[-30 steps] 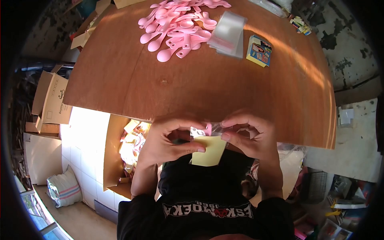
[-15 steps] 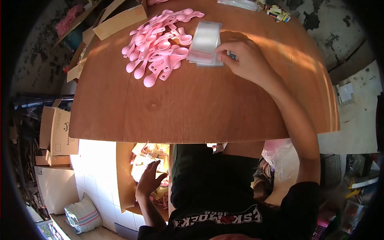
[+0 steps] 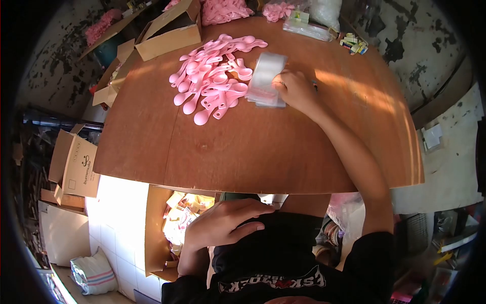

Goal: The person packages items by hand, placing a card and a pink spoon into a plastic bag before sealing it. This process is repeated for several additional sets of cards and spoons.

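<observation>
My right hand (image 3: pixel 297 90) is over the right side of a small stack of clear plastic bags (image 3: pixel 267 71), its thumb and fingers closed together at the bags' edge. How many bags the fingers pinch cannot be made out. Left of the stack, touching or nearly so, lies a loose heap of pink plastic spoons (image 3: pixel 202 71). My left hand (image 3: pixel 223 225) hovers in front of my body, just below the table's near edge. Its fingers are stretched out with the thumb apart, and nothing is in it.
On the brown wooden table (image 3: pixel 228 157), a cardboard box (image 3: pixel 169 40) stands at the far left beside a bag of pink pieces (image 3: pixel 225 11). Small boxes (image 3: pixel 353 44) lie far right. Below the near edge, an open carton (image 3: pixel 154 228) holds colourful packets.
My left hand has risen from beside the carton and moved right, in front of my body. My right hand has closed further at the bags' edge. The head view has shifted.
</observation>
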The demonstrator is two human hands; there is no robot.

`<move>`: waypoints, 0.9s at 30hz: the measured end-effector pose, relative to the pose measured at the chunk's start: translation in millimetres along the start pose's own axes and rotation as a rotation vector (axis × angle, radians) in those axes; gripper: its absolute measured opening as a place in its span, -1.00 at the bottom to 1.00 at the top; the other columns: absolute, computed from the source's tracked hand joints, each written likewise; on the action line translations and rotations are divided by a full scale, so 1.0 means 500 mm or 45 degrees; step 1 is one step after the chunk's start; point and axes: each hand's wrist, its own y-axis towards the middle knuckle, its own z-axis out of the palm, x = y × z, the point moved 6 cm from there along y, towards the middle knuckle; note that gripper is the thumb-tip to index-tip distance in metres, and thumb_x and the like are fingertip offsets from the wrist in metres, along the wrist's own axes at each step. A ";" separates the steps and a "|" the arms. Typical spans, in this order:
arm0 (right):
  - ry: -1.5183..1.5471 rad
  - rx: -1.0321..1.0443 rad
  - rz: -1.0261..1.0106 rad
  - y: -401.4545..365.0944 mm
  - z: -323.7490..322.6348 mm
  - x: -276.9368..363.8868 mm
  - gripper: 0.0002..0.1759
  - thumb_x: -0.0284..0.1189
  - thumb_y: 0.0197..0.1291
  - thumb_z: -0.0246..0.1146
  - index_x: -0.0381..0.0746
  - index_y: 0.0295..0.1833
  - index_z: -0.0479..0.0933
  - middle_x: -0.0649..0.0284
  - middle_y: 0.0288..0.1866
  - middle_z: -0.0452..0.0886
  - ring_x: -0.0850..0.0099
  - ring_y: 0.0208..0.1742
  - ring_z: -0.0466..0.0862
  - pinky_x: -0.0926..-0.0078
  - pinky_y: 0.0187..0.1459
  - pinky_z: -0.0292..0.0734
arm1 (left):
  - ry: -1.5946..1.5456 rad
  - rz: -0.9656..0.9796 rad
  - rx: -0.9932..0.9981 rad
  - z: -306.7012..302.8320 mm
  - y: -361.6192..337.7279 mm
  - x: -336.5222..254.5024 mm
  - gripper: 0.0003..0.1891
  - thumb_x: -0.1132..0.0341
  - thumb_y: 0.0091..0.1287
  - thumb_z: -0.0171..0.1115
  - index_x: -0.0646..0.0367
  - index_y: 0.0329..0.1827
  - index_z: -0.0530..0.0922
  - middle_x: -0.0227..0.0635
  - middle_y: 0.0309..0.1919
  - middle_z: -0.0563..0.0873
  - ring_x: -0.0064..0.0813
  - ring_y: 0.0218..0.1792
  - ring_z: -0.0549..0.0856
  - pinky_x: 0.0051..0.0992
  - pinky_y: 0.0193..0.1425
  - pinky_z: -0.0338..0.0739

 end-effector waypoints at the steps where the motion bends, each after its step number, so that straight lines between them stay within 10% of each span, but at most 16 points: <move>1: 0.006 -0.006 -0.025 -0.007 -0.016 0.014 -0.90 -0.48 0.05 0.27 -0.23 -0.36 0.69 0.07 -0.33 0.68 0.15 -0.28 0.69 0.21 -0.18 0.57 | 0.044 -0.008 -0.056 -0.009 0.007 0.000 -0.66 0.39 0.29 0.34 0.18 0.13 0.59 -0.14 -0.08 0.72 -0.15 -0.10 0.73 -0.29 -0.06 0.63; 7: 0.365 0.431 -0.231 -0.100 -0.127 0.212 -0.89 -0.48 0.14 0.34 -0.31 -0.29 0.66 0.13 -0.31 0.66 0.15 -0.26 0.66 0.25 -0.20 0.54 | 0.447 -0.014 -0.933 -0.103 0.042 0.002 -0.59 0.59 0.18 0.28 0.12 0.12 0.62 -0.05 0.19 0.57 -0.07 0.18 0.61 -0.24 0.18 0.53; 10: 0.713 0.604 -0.163 -0.148 -0.178 0.296 -0.91 -0.50 0.22 0.34 -0.27 -0.19 0.69 0.24 -0.27 0.68 0.33 -0.28 0.69 0.43 -0.26 0.56 | 0.552 0.106 -0.666 -0.102 0.056 0.000 -0.56 0.64 0.09 0.27 0.13 0.07 0.63 -0.04 0.39 0.39 -0.09 0.36 0.47 -0.04 0.40 0.35; 14: 0.860 0.544 -0.038 -0.156 -0.197 0.270 -0.89 -0.49 0.22 0.35 -0.28 -0.17 0.69 0.25 -0.26 0.69 0.38 -0.30 0.69 0.48 -0.26 0.55 | -0.150 0.397 -0.560 -0.085 0.052 0.049 -0.76 0.57 0.12 0.38 0.18 -0.13 0.68 -0.19 -0.06 0.75 -0.19 0.00 0.74 0.02 0.45 0.29; 18: 0.387 0.326 0.211 -0.126 -0.165 0.117 -0.83 -0.46 0.20 0.36 -0.34 -0.17 0.68 0.17 -0.18 0.69 0.28 -0.20 0.71 0.41 -0.15 0.58 | -0.607 0.026 -0.871 -0.086 0.044 0.080 -0.89 0.56 0.27 0.36 0.33 -0.16 0.66 -0.23 -0.26 0.77 -0.48 -0.25 0.76 -0.42 0.05 0.62; 20: -0.422 0.012 -0.063 -0.130 -0.159 0.064 -0.80 -0.46 0.11 0.40 -0.31 -0.16 0.68 0.14 -0.12 0.70 0.19 -0.07 0.69 0.30 -0.03 0.57 | -0.650 0.105 -0.899 -0.089 0.046 0.078 -0.88 0.57 0.31 0.33 0.38 -0.12 0.63 -0.22 -0.27 0.76 -0.54 -0.23 0.75 -0.57 -0.14 0.62; 27: 0.067 0.162 0.200 -0.157 -0.164 0.020 -0.77 -0.40 0.02 0.46 -0.22 -0.18 0.71 0.15 -0.14 0.70 0.18 -0.04 0.65 0.25 -0.01 0.54 | -0.731 -0.067 -0.982 -0.106 0.035 0.094 -0.88 0.49 0.36 0.30 0.34 -0.11 0.63 -0.18 -0.28 0.76 -0.47 -0.34 0.74 -0.49 -0.16 0.64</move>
